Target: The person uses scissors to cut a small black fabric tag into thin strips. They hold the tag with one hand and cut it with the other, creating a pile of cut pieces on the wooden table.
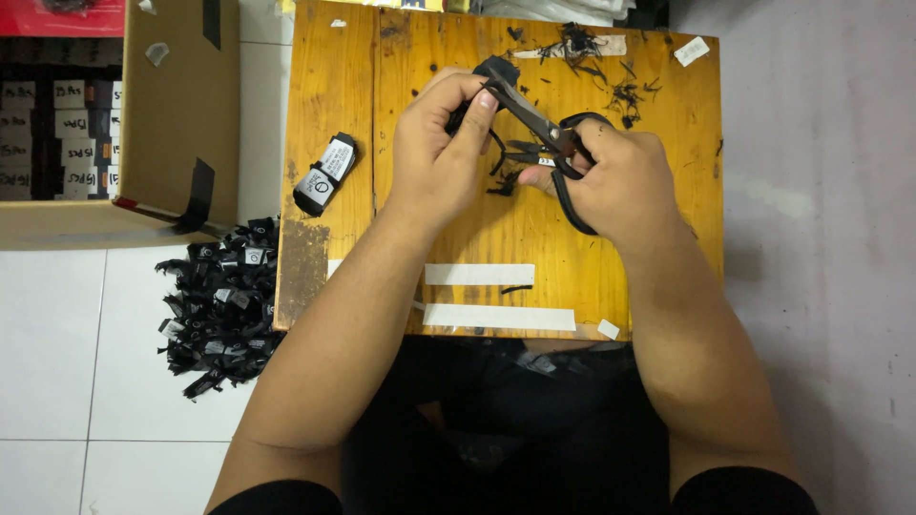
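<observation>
Scissors with black handles and dark metal blades (546,133) are sitting in the right hand (611,181), whose fingers are passing through the handle loops and closing firmly around them. The blades are angling up and to the left, with their tips meeting a small black fabric piece (494,72). The left hand (441,143) is pinching that black piece tightly between thumb and fingertips, holding it just above the worn yellow wooden table (658,257). Both hands are working close together over the middle of the tabletop, almost touching.

Black thread clippings (611,72) are lying scattered across the far part of the table, and a few more are sitting right under the hands. A bundle of black labels with a white printed tag (325,175) is resting on the table's left side, well apart from the hands. Two white tape strips (487,296) are sticking to the near edge of the table.

On the white tiled floor to the left, a heap of black fabric labels (219,300) is lying beside the table. Behind it, an open brown cardboard box (172,114) is standing with rows of dark bundles inside.
</observation>
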